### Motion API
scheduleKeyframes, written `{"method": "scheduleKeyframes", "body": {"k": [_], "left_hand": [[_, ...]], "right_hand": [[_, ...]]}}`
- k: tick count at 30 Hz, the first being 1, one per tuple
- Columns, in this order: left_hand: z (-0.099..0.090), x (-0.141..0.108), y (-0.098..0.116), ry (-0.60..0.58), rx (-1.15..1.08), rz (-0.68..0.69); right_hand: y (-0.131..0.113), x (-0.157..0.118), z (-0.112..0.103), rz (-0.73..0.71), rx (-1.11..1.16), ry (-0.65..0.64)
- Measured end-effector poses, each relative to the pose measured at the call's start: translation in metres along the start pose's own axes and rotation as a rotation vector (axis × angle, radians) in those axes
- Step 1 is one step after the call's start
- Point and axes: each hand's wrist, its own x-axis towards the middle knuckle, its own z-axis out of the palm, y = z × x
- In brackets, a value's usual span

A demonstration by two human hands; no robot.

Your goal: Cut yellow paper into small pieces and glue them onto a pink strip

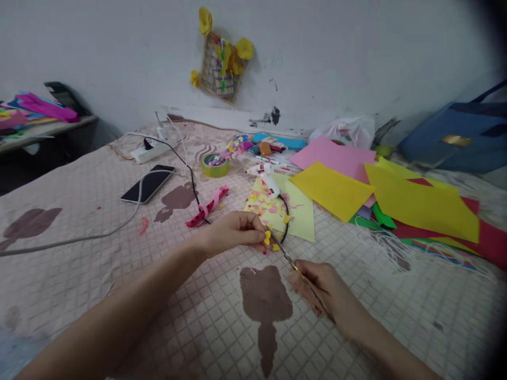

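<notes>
Pinched between the fingertips of my left hand [247, 230] is a small piece of yellow paper [268, 237]. My right hand [322, 285] grips a pair of scissors [290, 258], whose blades point up and left against the yellow piece. Just beyond my hands lies a pale yellow sheet [303, 219] strewn with small yellow and pink paper scraps [261, 203]. A white hot glue gun [270, 184] rests on that sheet, its black cord curving down behind the scissors' tips. Left of my left hand is a dark pink strip with a lighter pink band [208, 207].
Coloured paper sheets [332, 190] and white string [390, 248] spread over the right side. A phone [148, 183], a white power strip [152, 151] and a roll of green tape [215, 165] lie on the left and back. A blue bag [455, 140] stands far right.
</notes>
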Motion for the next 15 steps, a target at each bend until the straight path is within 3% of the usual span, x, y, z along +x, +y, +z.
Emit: {"method": "scheduleKeyframes", "body": {"k": [9, 15], "left_hand": [[-0.0041, -0.0009, -0.0009, -0.059, -0.019, -0.022], [-0.0050, -0.0014, -0.0003, -0.087, -0.038, -0.030]], "right_hand": [[-0.0034, 0.0016, -0.0038, -0.029, -0.041, -0.027], [0.0005, -0.0008, -0.0060, 0.102, 0.242, -0.171]]}}
